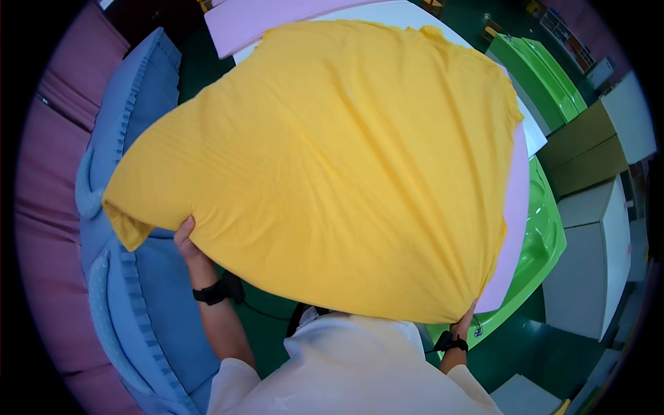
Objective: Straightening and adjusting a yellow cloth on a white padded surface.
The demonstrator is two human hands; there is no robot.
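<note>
Yellow cloth [325, 166], one wide sheet, lay stretched out in front of the person, between the two hands and out over a white tabletop [534, 131], hiding most of it. Its longest reach ran crosswise, from a drooping, folded corner at the far left to the wavy right border, rising a little toward the right. That left corner pointed out to the left and toward the person, hanging in front of a blue padded sofa [149, 97]. The far edge, uneven and rippled, pointed away from the person; the near edge bowed in a smooth curve close to the white shirt [346, 366]. Creases fanned from the near right corner, leading away and to the left.

The left hand [185, 238] pinched the near edge inward of the drooping corner, its thumb on top and its other fingers mostly hidden below. The right hand [463, 321] gripped the gathered near right corner, though how its fingers were set could not be told. Each wrist wore a black band.

Beside the cloth's right border showed a strip of pink surface [508, 270], with a glossy green basin [553, 235] just beyond it. Another pink piece [238, 28] jutted out past the far left edge.
</note>
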